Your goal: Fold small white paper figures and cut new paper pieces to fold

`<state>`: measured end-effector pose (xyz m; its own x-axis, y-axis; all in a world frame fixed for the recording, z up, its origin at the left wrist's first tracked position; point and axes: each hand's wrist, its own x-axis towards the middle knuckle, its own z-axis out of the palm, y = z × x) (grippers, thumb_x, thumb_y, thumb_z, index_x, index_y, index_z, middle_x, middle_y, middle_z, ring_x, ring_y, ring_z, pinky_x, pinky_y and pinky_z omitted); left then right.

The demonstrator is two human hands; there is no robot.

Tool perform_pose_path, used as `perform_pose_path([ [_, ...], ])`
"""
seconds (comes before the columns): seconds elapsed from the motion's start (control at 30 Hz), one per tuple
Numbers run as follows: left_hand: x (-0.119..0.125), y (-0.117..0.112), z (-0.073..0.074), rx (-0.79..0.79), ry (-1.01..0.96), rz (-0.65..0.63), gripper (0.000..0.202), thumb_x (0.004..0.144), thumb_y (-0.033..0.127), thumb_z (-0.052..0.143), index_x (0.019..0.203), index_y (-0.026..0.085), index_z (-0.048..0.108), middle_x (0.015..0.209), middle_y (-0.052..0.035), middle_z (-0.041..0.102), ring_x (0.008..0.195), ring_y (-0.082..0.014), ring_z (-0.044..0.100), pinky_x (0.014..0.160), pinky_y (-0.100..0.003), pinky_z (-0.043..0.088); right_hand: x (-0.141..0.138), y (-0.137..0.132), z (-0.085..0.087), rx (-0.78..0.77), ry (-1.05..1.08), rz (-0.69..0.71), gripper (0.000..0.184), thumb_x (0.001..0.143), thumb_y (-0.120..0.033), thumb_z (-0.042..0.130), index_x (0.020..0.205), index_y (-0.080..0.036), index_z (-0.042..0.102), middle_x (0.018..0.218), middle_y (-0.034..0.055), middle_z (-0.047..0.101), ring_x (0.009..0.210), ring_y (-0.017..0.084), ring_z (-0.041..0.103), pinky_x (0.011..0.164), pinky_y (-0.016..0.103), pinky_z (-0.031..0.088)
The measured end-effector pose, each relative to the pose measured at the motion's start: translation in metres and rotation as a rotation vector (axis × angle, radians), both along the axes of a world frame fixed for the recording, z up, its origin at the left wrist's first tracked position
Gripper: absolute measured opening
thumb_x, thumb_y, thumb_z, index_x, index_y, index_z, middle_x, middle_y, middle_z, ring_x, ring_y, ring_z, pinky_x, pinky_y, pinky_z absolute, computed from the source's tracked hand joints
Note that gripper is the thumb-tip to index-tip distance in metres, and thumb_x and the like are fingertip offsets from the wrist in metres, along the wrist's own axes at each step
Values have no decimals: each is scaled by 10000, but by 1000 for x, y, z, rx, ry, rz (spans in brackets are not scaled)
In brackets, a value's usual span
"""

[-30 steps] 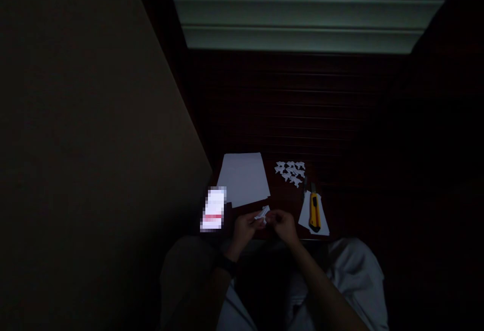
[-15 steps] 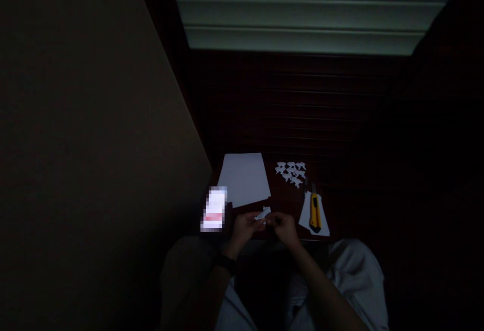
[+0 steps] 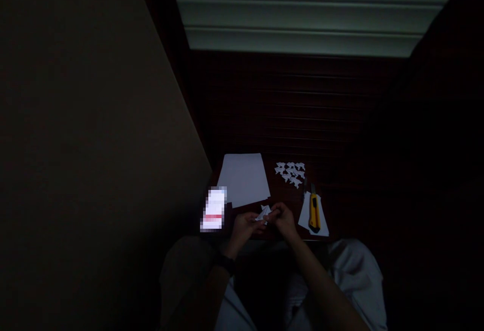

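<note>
Between my hands, above the near edge of the dark table, is a small white folded paper (image 3: 265, 212) with pointed corners. My left hand (image 3: 245, 224) pinches its left side, thumb and fingers closed. At its right side my right hand (image 3: 283, 217) is closed on the paper too, fingertips bent over it. Several small folded paper pieces (image 3: 290, 172) of a similar pointed look lie grouped farther back on the table. Dim light hides the finer folds.
A stack of white paper sheets (image 3: 244, 177) lies at the back left, with a lit, blurred-out phone (image 3: 214, 209) in front. To the right, a yellow utility knife (image 3: 314, 213) rests on smaller paper pieces (image 3: 324, 226). A wall (image 3: 113, 119) rises on the left.
My right hand has shifted slightly up and turned, its fingers now over the folded paper's right side. The paper shows more of its face. My left hand stays nearly still.
</note>
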<state>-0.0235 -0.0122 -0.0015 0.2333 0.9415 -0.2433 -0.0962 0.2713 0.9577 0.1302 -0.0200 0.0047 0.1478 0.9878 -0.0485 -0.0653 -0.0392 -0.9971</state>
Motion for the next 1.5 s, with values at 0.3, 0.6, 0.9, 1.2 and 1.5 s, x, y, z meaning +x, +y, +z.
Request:
perform_pose_path([
  [0.3,-1,-1,6,6,-4,-3,392,567,325,738,842,92,583,681,-74,665,572,-188,647,490,-258,523,1,0,-2,3,82,38,347,547,-220,687,835,-194,493,535,-63,536,450,105,493,454,210,403],
  [0.6,1,0,5,-16,14,11,427,549,333,748,854,89,574,685,-81,665,570,-194,646,478,-263,522,-2,2,-5,12,61,-34,395,511,-205,726,837,-194,503,514,-75,516,446,94,470,462,205,396],
  [0.9,-3,-1,7,61,8,-2,423,607,350,708,913,98,561,747,-88,664,607,-192,648,442,-224,484,11,-3,8,-61,186,-9,402,655,-410,651,976,-202,528,581,-42,545,420,90,471,387,190,341],
  [1.2,-5,-1,13,44,42,-155,494,577,333,723,984,134,524,651,-27,626,553,-194,641,436,-247,491,12,1,2,20,25,114,284,607,-354,704,822,-170,681,739,29,640,663,147,552,601,245,409],
  [1.5,4,0,8,95,146,14,490,567,380,721,961,133,568,851,-78,653,330,-49,481,295,-168,330,6,-1,0,-39,168,-48,359,600,-374,706,882,-159,652,497,-46,516,397,69,381,394,196,283],
])
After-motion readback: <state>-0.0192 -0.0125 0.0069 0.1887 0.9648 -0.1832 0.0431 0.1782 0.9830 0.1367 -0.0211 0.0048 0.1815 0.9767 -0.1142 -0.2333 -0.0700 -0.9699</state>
